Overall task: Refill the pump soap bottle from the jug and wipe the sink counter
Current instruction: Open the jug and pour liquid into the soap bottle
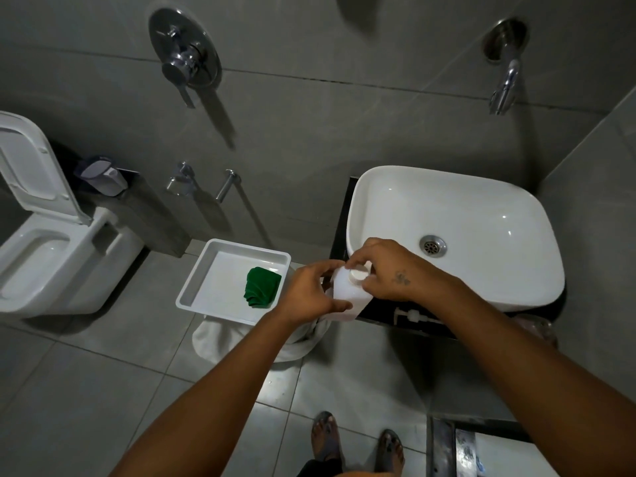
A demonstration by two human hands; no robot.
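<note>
A white plastic jug (346, 290) stands on the front left corner of the dark sink counter (378, 313). My left hand (309, 290) wraps around the jug's body. My right hand (392, 270) pinches the jug's white cap (358, 273) from the right. A pump head (413, 316) lies flat on the counter just below my right wrist. A clear bottle (537, 327) shows partly behind my right forearm. A folded green cloth (262, 287) lies in a white tray (206, 270) left of the counter.
A white basin (481, 215) fills most of the counter, with a wall spout (504, 87) above it. The tray rests on a white stool or bin (220, 339). A toilet (44, 256) stands at far left. My sandalled feet (354, 438) are on the grey tile floor.
</note>
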